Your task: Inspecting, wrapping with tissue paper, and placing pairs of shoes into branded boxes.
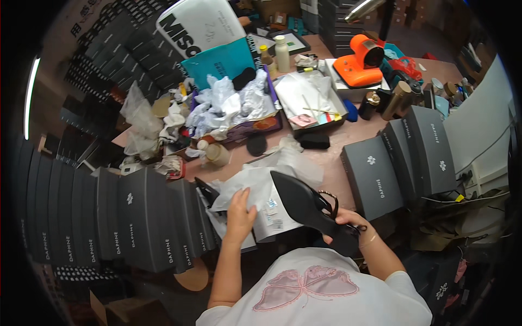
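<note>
My right hand [352,221] grips a black strappy sandal [304,204] near its heel end. The sandal is tilted, its dark sole facing me and its toe pointing to the far left. White tissue paper [236,187] lies spread in front of me, and my left hand [240,214] has its fingers closed on the paper's near left part. Small printed packets [272,212] rest on the white paper between my hands. Another black shoe [205,191] shows partly at the paper's left edge; the rest of it is covered.
Dark grey shoe boxes stand in a long row at the left [138,217] and in a stack at the right [372,176]. Farther back are a bin of crumpled paper [234,106], an open box [310,98], several bottles [281,54] and an orange device [359,62].
</note>
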A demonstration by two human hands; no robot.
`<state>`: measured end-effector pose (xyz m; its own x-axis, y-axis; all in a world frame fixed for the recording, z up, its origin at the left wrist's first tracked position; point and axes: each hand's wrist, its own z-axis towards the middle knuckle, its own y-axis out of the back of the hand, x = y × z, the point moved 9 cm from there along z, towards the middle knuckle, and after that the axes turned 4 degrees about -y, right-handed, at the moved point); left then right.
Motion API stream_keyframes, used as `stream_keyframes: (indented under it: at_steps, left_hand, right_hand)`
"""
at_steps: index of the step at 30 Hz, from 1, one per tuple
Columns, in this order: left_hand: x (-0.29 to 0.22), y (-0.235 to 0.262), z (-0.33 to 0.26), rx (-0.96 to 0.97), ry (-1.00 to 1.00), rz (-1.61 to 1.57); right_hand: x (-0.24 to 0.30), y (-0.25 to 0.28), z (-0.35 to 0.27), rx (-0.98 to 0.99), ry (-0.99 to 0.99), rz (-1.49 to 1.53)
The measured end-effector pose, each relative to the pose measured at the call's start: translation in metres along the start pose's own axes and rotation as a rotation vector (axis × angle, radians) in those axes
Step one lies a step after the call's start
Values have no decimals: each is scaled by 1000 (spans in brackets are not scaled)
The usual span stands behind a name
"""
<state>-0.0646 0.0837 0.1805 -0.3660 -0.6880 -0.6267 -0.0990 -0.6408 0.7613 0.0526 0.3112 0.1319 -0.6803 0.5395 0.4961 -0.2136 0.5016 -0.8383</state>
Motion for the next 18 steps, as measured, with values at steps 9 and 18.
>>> stream_keyframes:
  at_steps: [9,18]
  left_hand:
    - [-33,26,-108,-73,-260,-19]
    - [-22,20,-136,55,-342,-76]
  right_hand:
    - [-52,-63,110,-351,14,-1023]
    - [-92,-109,103,-295,147,-1747]
